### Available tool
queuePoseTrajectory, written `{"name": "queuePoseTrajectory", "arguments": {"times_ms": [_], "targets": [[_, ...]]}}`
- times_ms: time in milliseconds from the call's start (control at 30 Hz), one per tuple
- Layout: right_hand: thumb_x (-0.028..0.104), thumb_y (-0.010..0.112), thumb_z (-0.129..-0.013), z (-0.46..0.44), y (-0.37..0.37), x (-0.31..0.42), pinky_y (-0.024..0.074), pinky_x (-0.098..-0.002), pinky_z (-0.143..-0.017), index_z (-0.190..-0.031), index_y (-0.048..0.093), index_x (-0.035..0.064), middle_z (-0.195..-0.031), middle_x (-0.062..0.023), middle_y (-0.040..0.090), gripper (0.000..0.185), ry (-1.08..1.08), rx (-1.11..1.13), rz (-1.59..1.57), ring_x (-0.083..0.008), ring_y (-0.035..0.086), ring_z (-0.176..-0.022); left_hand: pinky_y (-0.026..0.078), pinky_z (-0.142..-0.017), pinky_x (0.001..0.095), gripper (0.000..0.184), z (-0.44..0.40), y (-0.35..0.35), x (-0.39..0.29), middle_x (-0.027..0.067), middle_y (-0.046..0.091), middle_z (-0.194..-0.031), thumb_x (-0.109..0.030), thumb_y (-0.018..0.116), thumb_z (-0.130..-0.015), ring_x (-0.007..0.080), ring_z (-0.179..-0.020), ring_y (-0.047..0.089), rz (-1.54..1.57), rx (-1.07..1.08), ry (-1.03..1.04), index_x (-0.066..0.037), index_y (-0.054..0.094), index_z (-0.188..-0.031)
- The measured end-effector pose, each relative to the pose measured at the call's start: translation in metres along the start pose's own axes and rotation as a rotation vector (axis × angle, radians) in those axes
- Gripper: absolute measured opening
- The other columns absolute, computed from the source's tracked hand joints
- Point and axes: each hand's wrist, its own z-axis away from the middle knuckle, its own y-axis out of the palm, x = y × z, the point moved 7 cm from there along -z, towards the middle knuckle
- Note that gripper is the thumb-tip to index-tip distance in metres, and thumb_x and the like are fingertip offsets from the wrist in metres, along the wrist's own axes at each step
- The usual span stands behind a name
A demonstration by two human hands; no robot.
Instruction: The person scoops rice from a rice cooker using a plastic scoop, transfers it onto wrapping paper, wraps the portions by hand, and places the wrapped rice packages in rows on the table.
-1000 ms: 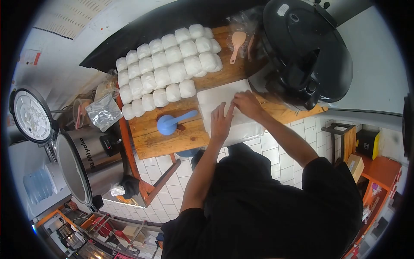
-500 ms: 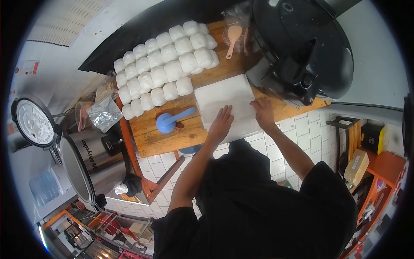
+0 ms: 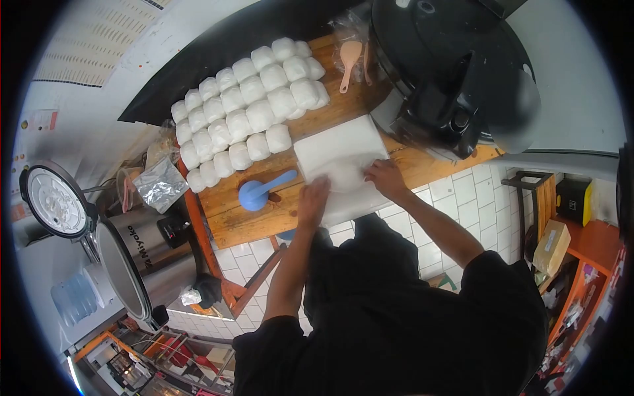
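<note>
A stack of white paper sheets [image 3: 337,142] lies at the table's front edge, its lower part hanging over. Between my hands the top sheet [image 3: 347,173] bulges up in a soft hump; whether anything lies beneath it is hidden. My left hand [image 3: 313,198] grips the sheet's left side with fingers bent. On the right side, my right hand [image 3: 385,179] pinches the sheet. To the left is a blue scoop [image 3: 277,178] over a small blue bowl [image 3: 253,196]. Several rows of rounded white bundles [image 3: 247,92] are stacked behind it.
A big black-lidded cooker [image 3: 456,72] stands at the right of the wooden table [image 3: 251,224]. Near it lies a pink rice paddle [image 3: 348,63] on clear plastic. At the left, a steel Miyako cooker [image 3: 155,244] has its lid [image 3: 56,201] raised, below a foil packet [image 3: 160,185].
My left hand has moved left and down, from lying flat on the paper to gripping its left side. The right hand has shifted slightly down-left. The paper has risen into a hump.
</note>
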Motion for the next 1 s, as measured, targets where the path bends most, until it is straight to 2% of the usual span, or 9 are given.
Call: {"name": "queuePoseTrajectory", "arguments": {"times_ms": [67,167,233,467,600,667,767,867,1000], "targets": [[0.025,0.078,-0.073,-0.023,0.001,-0.001,0.0441,-0.0430,-0.092,-0.100,0.064,0.0109,-0.100,-0.0066,0.061,0.033,0.185,0.093,-0.064,-0.0272,0.059,-0.100,0.040,-0.102,0.0438,0.040,-0.028,0.006,0.006,0.0115,0.056,-0.135,-0.013,0.068,-0.082,0.0295,-0.128,0.050,0.103,0.014,-0.064,-0.009,0.061,-0.121],[0.028,0.079,-0.070,-0.046,-0.045,0.013,0.0430,-0.0431,-0.090,-0.094,0.063,0.0116,-0.096,-0.0066,0.060,0.033,0.245,-0.331,0.351,-0.0265,0.060,-0.099,0.043,-0.090,0.0442,0.032,-0.071,-0.019,0.000,0.0100,0.062,-0.117,-0.008,0.071,-0.072,0.0305,-0.111,0.057,-0.026,-0.138,-0.209,-0.008,0.064,-0.104],[0.025,0.078,-0.071,-0.058,-0.014,0.009,0.0430,-0.0417,-0.088,-0.098,0.061,0.0099,-0.100,-0.0098,0.058,0.036,0.057,0.201,0.190,-0.0273,0.058,-0.100,0.046,-0.084,0.0463,0.035,-0.079,-0.019,0.000,0.0107,0.061,-0.108,-0.006,0.071,-0.068,0.0315,-0.103,0.058,0.082,-0.206,-0.130,-0.008,0.062,-0.102],[0.012,0.061,-0.082,0.010,-0.021,0.035,0.0445,-0.0406,-0.087,-0.119,0.060,0.0014,-0.103,-0.0109,0.057,0.039,-0.180,-0.101,0.307,-0.0273,0.057,-0.099,0.053,-0.073,0.0437,0.024,-0.035,-0.006,-0.018,0.0125,0.054,-0.102,-0.004,0.061,-0.078,0.0340,-0.098,0.058,0.102,-0.034,-0.167,-0.008,0.059,-0.102],[0.011,0.053,-0.089,0.008,0.003,0.010,0.0459,-0.0424,-0.088,-0.122,0.058,0.0017,-0.105,-0.0133,0.057,0.034,0.001,0.009,0.078,-0.0296,0.057,-0.099,0.053,-0.073,0.0459,0.027,-0.026,-0.020,-0.033,0.0143,0.052,-0.102,-0.004,0.060,-0.081,0.0336,-0.098,0.059,0.085,-0.190,-0.083,-0.008,0.060,-0.107],[0.014,0.054,-0.090,0.002,0.013,-0.001,0.0461,-0.0428,-0.089,-0.121,0.058,0.0017,-0.107,-0.0151,0.057,0.033,0.136,0.078,-0.099,-0.0305,0.056,-0.099,0.053,-0.077,0.0451,0.036,-0.029,0.010,-0.009,0.0143,0.052,-0.105,-0.003,0.058,-0.083,0.0331,-0.103,0.057,0.136,0.249,-0.209,-0.009,0.061,-0.118],[0.021,0.055,-0.091,-0.022,-0.023,0.019,0.0470,-0.0439,-0.088,-0.121,0.058,0.0021,-0.107,-0.0185,0.058,0.036,0.295,0.058,0.142,-0.0322,0.058,-0.101,0.051,-0.080,0.0453,0.036,-0.067,-0.005,-0.003,0.0141,0.052,-0.106,-0.003,0.054,-0.085,0.0343,-0.104,0.057,0.175,0.354,-0.339,-0.008,0.060,-0.120],[0.028,0.059,-0.088,-0.019,-0.035,0.032,0.0481,-0.0463,-0.085,-0.111,0.061,0.0014,-0.104,-0.0207,0.059,0.036,0.279,-0.082,0.452,-0.0342,0.059,-0.101,0.049,-0.082,0.0469,0.024,-0.086,-0.020,-0.015,0.0144,0.053,-0.109,-0.003,0.057,-0.084,0.0364,-0.101,0.057,0.118,-0.059,-0.140,-0.006,0.060,-0.107],[0.024,0.061,-0.087,-0.038,-0.009,0.014,0.0488,-0.0429,-0.078,-0.092,0.059,0.0015,-0.098,-0.0178,0.059,0.023,0.199,0.025,0.147,-0.0308,0.060,-0.093,0.047,-0.082,0.0491,0.022,-0.101,0.004,-0.004,0.0148,0.056,-0.109,-0.002,0.061,-0.080,0.0392,-0.096,0.058,0.098,0.060,-0.091,-0.006,0.058,-0.101]]}}
